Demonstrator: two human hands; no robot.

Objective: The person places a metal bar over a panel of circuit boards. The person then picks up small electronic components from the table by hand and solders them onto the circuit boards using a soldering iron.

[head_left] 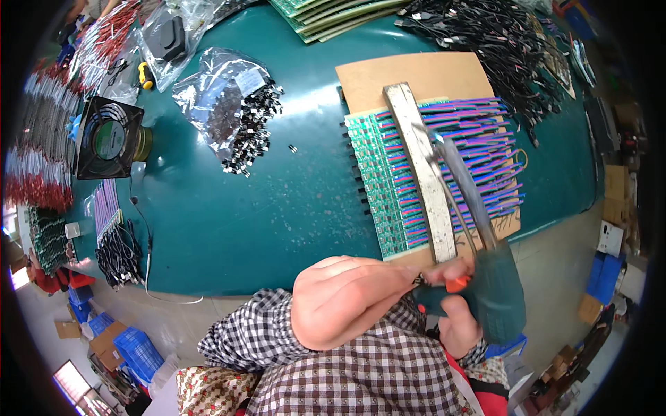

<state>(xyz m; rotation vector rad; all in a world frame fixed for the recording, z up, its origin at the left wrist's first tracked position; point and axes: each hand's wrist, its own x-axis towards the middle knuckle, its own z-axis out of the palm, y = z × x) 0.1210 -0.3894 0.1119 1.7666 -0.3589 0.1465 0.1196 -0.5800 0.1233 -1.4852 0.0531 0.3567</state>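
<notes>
"What's the right hand (459, 327) gripping?"
"A green soldering gun (498, 295), its barrel (467, 186) over the wired circuit boards (378, 187)."
"And the left hand (354, 298)?"
"Fingers curled, tips near the gun; I can't tell whether they're pinching anything."

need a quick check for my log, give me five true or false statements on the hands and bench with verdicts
1. The right hand holds a green tool. True.
2. The fan stands to the right of the boards. False: the fan is at the left side of the table.
3. A pale bar lies across the coloured wires. True.
4. All the small connectors are sealed inside the bag. False: many lie out on the table.
5. The left hand lies flat on the fan. False: it is raised near the tool, fingers bent.
</notes>
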